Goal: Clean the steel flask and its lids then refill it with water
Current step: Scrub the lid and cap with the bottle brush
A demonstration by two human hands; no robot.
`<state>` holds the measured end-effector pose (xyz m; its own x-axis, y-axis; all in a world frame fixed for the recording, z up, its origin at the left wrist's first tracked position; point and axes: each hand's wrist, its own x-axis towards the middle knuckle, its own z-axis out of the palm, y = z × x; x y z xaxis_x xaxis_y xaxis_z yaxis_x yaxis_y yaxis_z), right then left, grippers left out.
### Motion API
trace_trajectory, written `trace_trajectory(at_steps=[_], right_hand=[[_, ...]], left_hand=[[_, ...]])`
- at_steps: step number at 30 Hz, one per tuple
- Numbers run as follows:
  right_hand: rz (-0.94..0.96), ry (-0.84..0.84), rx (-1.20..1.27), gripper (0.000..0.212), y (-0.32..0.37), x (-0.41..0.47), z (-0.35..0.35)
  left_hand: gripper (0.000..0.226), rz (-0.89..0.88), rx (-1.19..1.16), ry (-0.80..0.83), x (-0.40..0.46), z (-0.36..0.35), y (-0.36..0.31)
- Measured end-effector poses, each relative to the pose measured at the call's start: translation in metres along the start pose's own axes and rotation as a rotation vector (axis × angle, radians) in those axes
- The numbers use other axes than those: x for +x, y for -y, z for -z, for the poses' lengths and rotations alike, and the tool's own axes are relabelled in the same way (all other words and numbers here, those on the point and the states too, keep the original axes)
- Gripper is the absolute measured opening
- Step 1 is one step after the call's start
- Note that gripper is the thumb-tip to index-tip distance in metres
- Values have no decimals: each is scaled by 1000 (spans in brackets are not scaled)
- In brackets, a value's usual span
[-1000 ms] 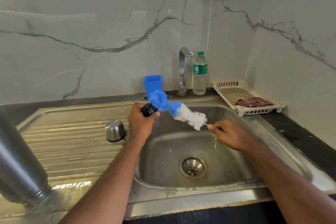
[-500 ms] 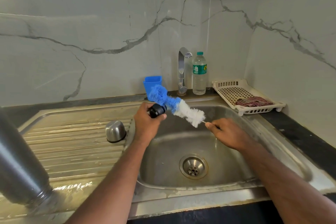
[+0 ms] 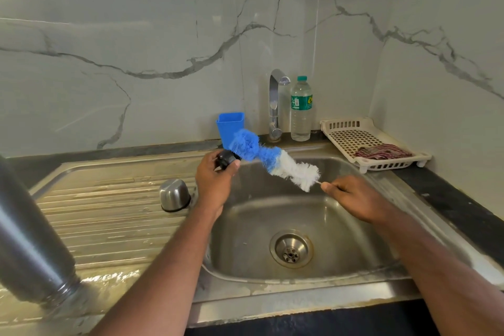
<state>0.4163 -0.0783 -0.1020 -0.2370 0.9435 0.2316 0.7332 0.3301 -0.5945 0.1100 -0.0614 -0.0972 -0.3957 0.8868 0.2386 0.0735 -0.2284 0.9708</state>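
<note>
Now the left hand grips the black lid over the sink's far-left rim, while the right hand pinches the brush by its wire stem. Best, it seems, to twist the blue bristles against the lid, keeping drips above the basin. The flask lies tilted near left on the drainboard, the steel cap beside the left wrist. Open room lies over the basin; the tap and cup crowd the far edge.

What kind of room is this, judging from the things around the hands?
Most likely a home kitchen: a steel sink with a drainboard, a tap against a marble-patterned wall, and a plastic dish rack on the counter.
</note>
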Motion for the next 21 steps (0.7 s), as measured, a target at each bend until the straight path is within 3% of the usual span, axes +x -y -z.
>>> trace_trajectory(at_steps=[4,8,11,15,19,21], right_hand=[[-3,-6,34,53,10,10,-18],[-27,16,130,53,3,7,-12],[-37,29,134,54,-2,2,-6],[-6,2,109,53,10,9,-18],[-42,27,135,55,-1,2,-6],[-46,31,147,55,-4,0,-3]], left_hand=[[36,209,-388,270,-5,1,0],[34,246,-697,255,0,7,-6],[35,224,-717,235,7,15,-3],[44,156,-582,347,-2,4,-2],[40,175,-749,232,6,16,-8],[46,160,-721,265,7,21,-7]])
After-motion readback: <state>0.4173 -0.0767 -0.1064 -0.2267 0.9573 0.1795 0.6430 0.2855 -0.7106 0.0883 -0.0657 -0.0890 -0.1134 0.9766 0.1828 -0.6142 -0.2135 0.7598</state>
